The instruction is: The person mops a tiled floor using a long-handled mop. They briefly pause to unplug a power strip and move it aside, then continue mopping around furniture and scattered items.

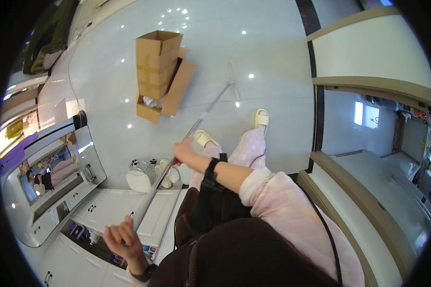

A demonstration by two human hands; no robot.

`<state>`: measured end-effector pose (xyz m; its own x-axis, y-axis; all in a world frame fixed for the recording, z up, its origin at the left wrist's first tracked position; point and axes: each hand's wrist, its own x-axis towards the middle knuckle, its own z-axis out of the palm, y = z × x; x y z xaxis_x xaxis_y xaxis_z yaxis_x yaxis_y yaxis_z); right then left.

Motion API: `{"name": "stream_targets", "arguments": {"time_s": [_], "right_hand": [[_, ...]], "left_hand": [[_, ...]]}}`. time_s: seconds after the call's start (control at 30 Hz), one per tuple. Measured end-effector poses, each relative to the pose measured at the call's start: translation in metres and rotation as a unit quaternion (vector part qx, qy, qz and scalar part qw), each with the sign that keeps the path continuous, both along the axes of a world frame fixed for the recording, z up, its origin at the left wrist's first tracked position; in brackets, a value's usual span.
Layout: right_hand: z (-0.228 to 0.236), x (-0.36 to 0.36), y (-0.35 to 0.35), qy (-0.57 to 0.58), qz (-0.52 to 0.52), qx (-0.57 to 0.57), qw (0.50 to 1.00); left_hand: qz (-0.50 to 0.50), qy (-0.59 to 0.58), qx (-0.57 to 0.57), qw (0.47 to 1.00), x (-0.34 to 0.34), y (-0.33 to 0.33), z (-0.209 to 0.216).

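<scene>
A long pale grey handle of a floor wiper [196, 125] runs diagonally from the lower left to the middle of the floor. Its thin, pale crossbar head [232, 85] rests on the glossy tiles ahead of my feet; its exact kind is hard to make out. My left hand [122, 240] is closed around the upper end of the handle. Farther down, my right hand [184, 151] wraps the shaft, its arm reaching across my body. Beyond the shaft, to the left of the wiper's head, stand cardboard boxes [157, 67], a tall one set in an open one.
My feet wear cream slippers [261, 117]. White shoes [166, 176] and a small white stool-like item [140, 181] stand by the white cabinets [103, 206] at left, near a mirror [57, 179]. A sliding-door frame [368, 83] lines the right. A cable crosses the floor at upper left.
</scene>
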<state>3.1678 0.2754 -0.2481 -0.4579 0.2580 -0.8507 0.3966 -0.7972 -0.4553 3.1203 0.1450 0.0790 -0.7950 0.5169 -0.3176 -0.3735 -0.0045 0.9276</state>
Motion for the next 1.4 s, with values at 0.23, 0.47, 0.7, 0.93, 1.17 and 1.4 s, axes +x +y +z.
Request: {"name": "stream_targets", "arguments": {"time_s": [0.23, 0.47, 0.7, 0.93, 1.17, 1.4], "right_hand": [[0.065, -0.081, -0.061, 0.100, -0.003, -0.151, 0.984], [0.074, -0.013, 0.004, 0.030, -0.237, -0.102, 0.966], [0.026, 0.181, 0.117, -0.131, -0.424, 0.004, 0.896], [-0.020, 0.384, 0.188, -0.184, -0.508, 0.045, 0.840], [-0.018, 0.434, 0.217, -0.210, -0.528, 0.035, 0.822], [-0.031, 0.395, 0.197, -0.220, -0.399, 0.048, 0.889]], "left_hand": [[0.033, 0.035, -0.030, 0.998, -0.041, -0.055, 0.051], [-0.119, 0.016, 0.065, 0.991, -0.037, 0.002, 0.040], [-0.330, 0.006, 0.006, 0.944, 0.052, 0.121, -0.046], [-0.548, -0.037, -0.008, 0.835, 0.237, 0.213, -0.103], [-0.563, -0.005, 0.091, 0.821, 0.287, 0.247, -0.100], [-0.568, -0.037, 0.133, 0.811, 0.237, 0.230, -0.119]]}}
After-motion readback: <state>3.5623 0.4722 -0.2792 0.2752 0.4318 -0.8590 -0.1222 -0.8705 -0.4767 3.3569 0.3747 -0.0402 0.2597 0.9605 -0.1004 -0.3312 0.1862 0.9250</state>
